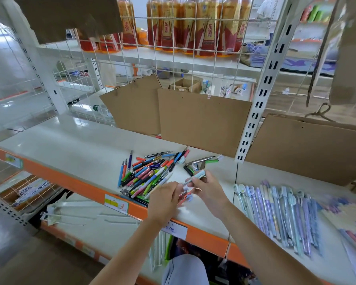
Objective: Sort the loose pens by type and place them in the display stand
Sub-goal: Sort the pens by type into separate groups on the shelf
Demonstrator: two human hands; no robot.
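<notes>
A pile of loose pens [147,172] in many colours lies on the white shelf [70,145]. My left hand [164,199] sits at the pile's right edge, fingers curled round several pens, one of them pink. My right hand [207,188] is just to its right and pinches a light blue pen [197,175] that points up and away. Both hands are blurred. A row of pastel purple and blue pens [280,214] lies sorted on the shelf to the right. A silver pen and a green pen [209,160] lie apart behind the hands.
Brown cardboard sheets [201,120] lean against the wire grid at the shelf's back. A white upright post [253,120] divides the shelf. Red and gold bottles [193,27] stand above. The shelf's orange front edge [74,179] carries price labels. A lower shelf holds more goods.
</notes>
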